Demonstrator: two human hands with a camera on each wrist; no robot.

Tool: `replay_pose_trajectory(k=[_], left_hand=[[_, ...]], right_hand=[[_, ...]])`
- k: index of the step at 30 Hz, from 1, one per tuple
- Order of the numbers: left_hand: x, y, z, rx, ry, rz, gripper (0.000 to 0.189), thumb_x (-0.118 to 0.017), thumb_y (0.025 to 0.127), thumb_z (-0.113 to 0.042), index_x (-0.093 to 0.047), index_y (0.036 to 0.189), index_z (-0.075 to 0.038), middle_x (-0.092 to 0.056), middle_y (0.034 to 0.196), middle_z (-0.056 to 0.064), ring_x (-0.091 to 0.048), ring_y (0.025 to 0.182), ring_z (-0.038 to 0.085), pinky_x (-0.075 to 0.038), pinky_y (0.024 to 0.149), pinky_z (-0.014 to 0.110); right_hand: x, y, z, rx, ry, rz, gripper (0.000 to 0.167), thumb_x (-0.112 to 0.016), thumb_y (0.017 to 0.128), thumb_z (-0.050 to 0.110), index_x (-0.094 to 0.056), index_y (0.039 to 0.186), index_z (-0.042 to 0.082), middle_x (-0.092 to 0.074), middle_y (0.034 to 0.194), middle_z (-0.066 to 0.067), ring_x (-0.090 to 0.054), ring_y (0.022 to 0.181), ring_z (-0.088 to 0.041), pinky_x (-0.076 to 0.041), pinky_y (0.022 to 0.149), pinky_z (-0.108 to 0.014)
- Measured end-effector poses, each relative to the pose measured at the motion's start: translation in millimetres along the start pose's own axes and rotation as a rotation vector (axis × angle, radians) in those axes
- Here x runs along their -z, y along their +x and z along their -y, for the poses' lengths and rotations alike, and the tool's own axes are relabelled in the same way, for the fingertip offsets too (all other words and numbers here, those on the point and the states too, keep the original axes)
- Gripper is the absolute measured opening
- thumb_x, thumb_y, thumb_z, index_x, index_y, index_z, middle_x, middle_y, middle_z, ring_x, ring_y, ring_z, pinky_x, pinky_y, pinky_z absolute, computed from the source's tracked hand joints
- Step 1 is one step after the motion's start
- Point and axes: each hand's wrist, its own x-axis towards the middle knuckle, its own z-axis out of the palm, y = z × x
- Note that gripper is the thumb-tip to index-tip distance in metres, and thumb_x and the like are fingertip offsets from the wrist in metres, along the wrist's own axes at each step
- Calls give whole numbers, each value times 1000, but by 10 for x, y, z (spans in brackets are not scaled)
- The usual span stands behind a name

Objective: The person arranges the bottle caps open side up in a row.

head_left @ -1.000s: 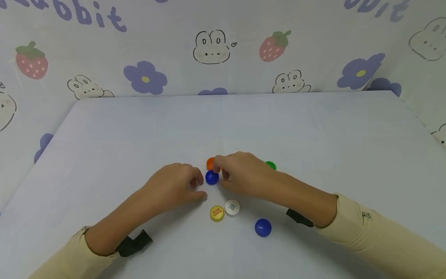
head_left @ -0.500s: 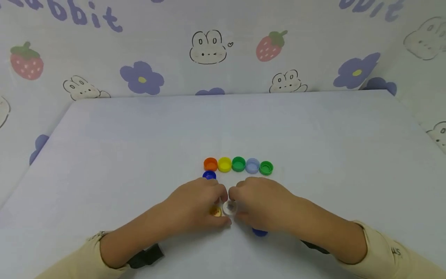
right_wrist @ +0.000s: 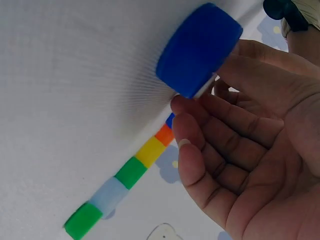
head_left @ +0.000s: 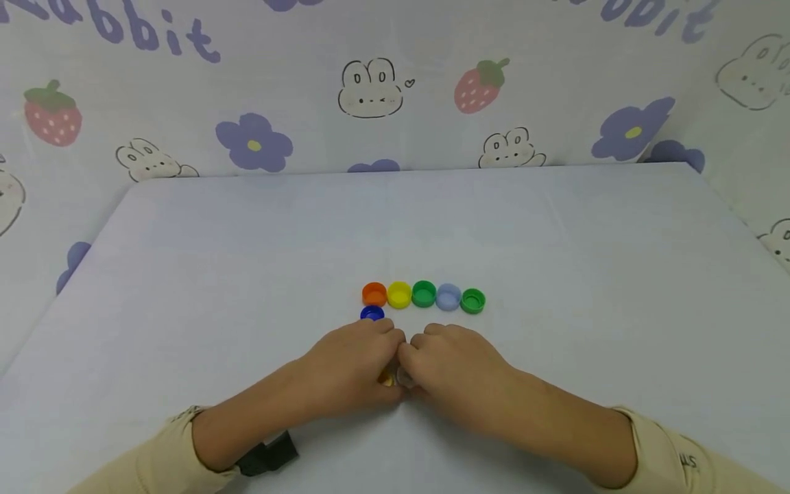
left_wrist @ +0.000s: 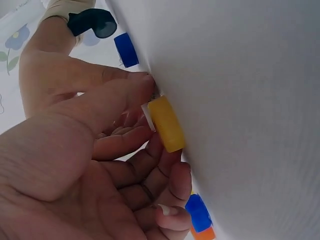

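Observation:
My left hand (head_left: 354,367) is curled round the yellow bottle cap (left_wrist: 167,124), thumb on the near side and fingers on the far side. Against that cap sits a white bottle cap (head_left: 404,376), mostly covered by the fingers of my right hand (head_left: 465,374), whose thumb and forefinger close round it. The two hands meet at the fingertips. In the right wrist view a blue bottle cap (right_wrist: 200,50) lies close by the right thumb; the head view hides it under that hand. A second blue cap (head_left: 372,313) lies just beyond the left knuckles.
A row of caps runs behind the hands: orange (head_left: 374,294), yellow (head_left: 399,295), green (head_left: 424,293), pale blue (head_left: 448,297) and another green cap (head_left: 473,301). The white table (head_left: 278,240) meets a printed cloth backdrop (head_left: 420,137) at the back.
My right hand has left the orange and blue caps and come nearer. The left hand has shifted right and nearer, so both now meet at the yellow and white caps.

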Motion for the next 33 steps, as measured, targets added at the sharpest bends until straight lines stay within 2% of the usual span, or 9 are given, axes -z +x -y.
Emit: replay_pose_trajectory(k=[8, 16, 25, 33], left_hand=[[17, -18, -9, -27, -53, 32, 28, -83, 87, -29, -62, 90, -11, -51, 73, -2, -48, 69, 12, -39, 61, 24], [50, -46, -15, -77, -65, 34, 24, -82, 89, -27, -64, 90, -11, -47, 71, -3, -44, 68, 11, -35, 60, 24], [56, -34, -3, -68, -71, 40, 24, -81, 90, -29, -73, 100, -9, -50, 74, -5, -46, 71, 10, -37, 61, 24], [44, -52, 25, -61, -84, -2, 21, -79, 91, -28, -75, 100, -9, -54, 77, -7, -48, 74, 11, -40, 64, 26]], right_hand=[[36, -36, -12, -1, 123, 38, 19, -84, 86, 15, -65, 88, 11, -55, 69, 9, -47, 65, -10, -39, 60, -21], [67, -100, -26, 14, 173, 54, 16, -83, 86, 11, -67, 90, 11, -57, 70, 9, -47, 65, -7, -41, 61, -20], [72, -134, -51, 1, 182, 28, 16, -84, 85, 9, -74, 97, 12, -61, 79, 9, -51, 72, -7, -44, 64, -21], [79, -160, -82, 3, 210, -34, 22, -82, 86, 6, -74, 105, 12, -62, 84, 9, -53, 77, -7, -46, 68, -20]])
